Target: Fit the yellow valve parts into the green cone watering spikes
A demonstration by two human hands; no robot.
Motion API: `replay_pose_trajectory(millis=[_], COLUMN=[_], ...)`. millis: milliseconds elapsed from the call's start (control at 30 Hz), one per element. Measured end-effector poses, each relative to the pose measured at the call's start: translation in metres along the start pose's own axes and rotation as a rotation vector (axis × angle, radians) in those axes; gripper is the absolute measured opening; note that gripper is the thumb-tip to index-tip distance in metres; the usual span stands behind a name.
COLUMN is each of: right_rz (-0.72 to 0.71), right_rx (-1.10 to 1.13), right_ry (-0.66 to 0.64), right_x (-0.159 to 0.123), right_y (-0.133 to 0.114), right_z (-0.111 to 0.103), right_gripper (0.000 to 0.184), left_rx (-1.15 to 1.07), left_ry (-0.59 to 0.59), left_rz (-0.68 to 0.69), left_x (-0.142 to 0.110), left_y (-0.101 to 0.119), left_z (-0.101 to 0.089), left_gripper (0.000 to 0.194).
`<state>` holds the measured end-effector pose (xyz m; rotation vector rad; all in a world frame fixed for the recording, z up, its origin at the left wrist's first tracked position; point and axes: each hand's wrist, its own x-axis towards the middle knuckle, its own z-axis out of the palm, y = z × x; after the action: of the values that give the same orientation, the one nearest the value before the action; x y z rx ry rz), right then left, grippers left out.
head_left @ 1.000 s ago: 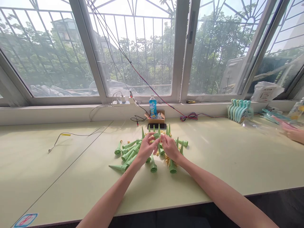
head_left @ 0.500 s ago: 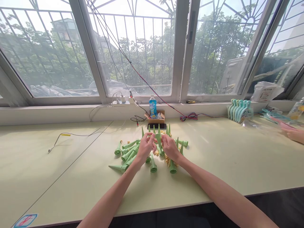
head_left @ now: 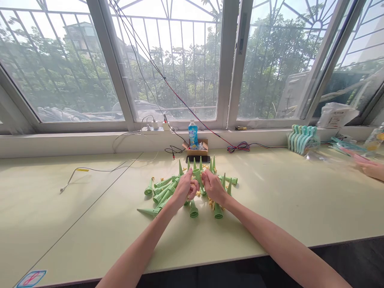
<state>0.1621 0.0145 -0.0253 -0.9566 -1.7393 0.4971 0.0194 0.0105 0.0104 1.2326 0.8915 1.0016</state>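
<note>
Between my two hands is a green plastic watering spike [head_left: 196,172], its wide round opening turned up and its lower part partly hidden. My left hand [head_left: 184,187] is closed against its left side, thumb raised near the rim and the other fingers curled. My right hand [head_left: 212,186] pinches it from the right; any small part under those fingertips is hidden. Around my hands lie more green spikes, among them a pile [head_left: 165,193] on the left and a single spike [head_left: 194,210] in front. Small yellow pieces [head_left: 211,204] are scattered among them.
Upright spikes [head_left: 195,163] stand behind my hands, before a black phone [head_left: 204,159]. Farther back are a blue bottle [head_left: 193,135] and a cardboard box [head_left: 196,151]. Cables [head_left: 238,147] and pastel hangers [head_left: 303,139] lie to the right. Another person's hand [head_left: 372,168] shows at the right edge.
The spike between my hands has tilted, so its round opening now faces up. My left fingers, earlier loosely spread, have moved slightly down and curled in beside it.
</note>
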Motion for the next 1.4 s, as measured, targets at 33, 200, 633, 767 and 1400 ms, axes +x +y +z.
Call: replay_pose_trajectory(millis=[33, 200, 633, 767, 1400], right_rz=[-0.005, -0.020, -0.052, -0.059, -0.073], right_rx=[-0.003, -0.023, -0.041, -0.032, -0.002], right_ry=[-0.003, -0.016, -0.049, -0.055, 0.011], right_x=[0.000, 0.000, -0.001, -0.002, -0.001], right_y=[0.000, 0.001, 0.001, 0.003, -0.002], right_z=[0.000, 0.000, -0.001, -0.001, -0.003], right_gripper=[0.033, 0.032, 0.030, 0.030, 0.032], left_rx=[0.012, 0.014, -0.035, -0.045, -0.194], left_ry=[-0.021, -0.081, -0.101, -0.131, -0.319], left_rz=[-0.061, -0.200, -0.235, -0.247, -0.199], left_x=[0.000, 0.001, 0.002, 0.002, 0.007], left_y=[0.000, 0.000, -0.002, -0.002, -0.005], left_z=[-0.001, -0.003, -0.008, -0.010, -0.018], left_gripper=[0.060, 0.075, 0.075, 0.073, 0.058])
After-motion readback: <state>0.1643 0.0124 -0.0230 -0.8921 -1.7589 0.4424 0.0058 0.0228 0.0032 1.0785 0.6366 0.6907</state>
